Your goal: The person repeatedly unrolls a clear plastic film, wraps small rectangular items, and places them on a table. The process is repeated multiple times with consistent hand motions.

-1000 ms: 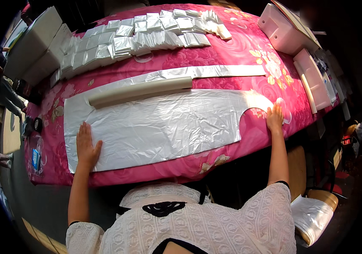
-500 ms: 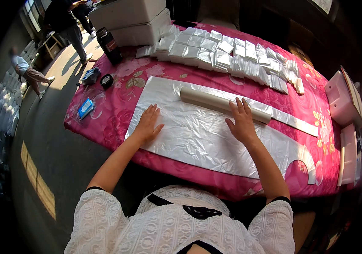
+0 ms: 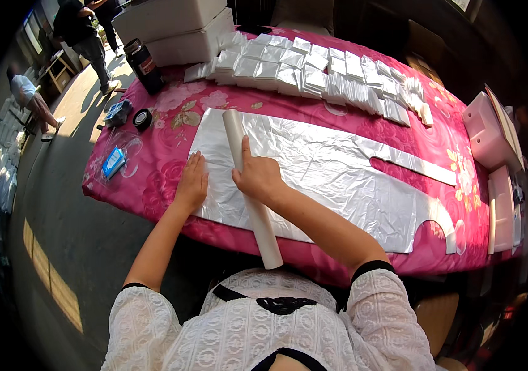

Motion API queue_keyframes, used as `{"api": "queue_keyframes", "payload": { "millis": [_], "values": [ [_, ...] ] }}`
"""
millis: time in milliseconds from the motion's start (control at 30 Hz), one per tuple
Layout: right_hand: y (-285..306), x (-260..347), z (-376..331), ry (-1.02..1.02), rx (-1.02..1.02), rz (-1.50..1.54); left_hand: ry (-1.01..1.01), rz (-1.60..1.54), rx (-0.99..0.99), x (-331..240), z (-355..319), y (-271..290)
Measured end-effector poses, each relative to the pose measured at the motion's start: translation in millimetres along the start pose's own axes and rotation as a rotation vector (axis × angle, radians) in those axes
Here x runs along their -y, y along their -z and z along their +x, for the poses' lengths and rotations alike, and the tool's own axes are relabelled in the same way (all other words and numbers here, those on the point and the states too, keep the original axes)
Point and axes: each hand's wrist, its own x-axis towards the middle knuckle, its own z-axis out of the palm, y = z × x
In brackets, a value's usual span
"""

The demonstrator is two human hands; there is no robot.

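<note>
A white plastic vest bag (image 3: 344,185) lies spread on the table, its two handle strips pointing right. My left hand (image 3: 191,183) rests flat on the bag's left end, fingers stretched out and close together. Across that end lies a long beige tube (image 3: 261,232), slanting from the bag's far edge to past the table's near edge. My right hand (image 3: 259,176) grips the tube around its middle, with the index finger stretched along it and the thumb on its left side. A few wrinkles run through the bag to the right.
Stacks of folded white plastic packets (image 3: 295,71) line the far side of the pink flowered tablecloth (image 3: 171,142). At the left are a dark bottle (image 3: 144,67), a black tape roll (image 3: 143,119) and a blue packet (image 3: 114,162). Foam boxes (image 3: 177,31) stand behind; a pink box (image 3: 493,133) is at right.
My right hand has brought the tube left and turned it from lying along the bag to lying across it. My left hand has shifted slightly left, still flat.
</note>
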Motion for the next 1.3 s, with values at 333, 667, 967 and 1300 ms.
{"api": "queue_keyframes", "payload": {
  "millis": [333, 667, 967, 1300],
  "values": [
    [-53, 12, 41, -0.214, -0.047, 0.093, 0.043, 0.173, 0.157, -10, 4, 1],
    [47, -151, -57, -0.478, -0.072, -0.034, -0.074, 0.242, 0.106, 10, -2, -4],
    [108, -301, -183, -0.839, -0.134, -0.22, -0.069, 0.247, 0.144, 14, 0, -2],
    [142, -433, -296, -1.065, -0.269, -0.37, -0.102, 0.254, 0.158, 26, -1, 1]
  ]
}}
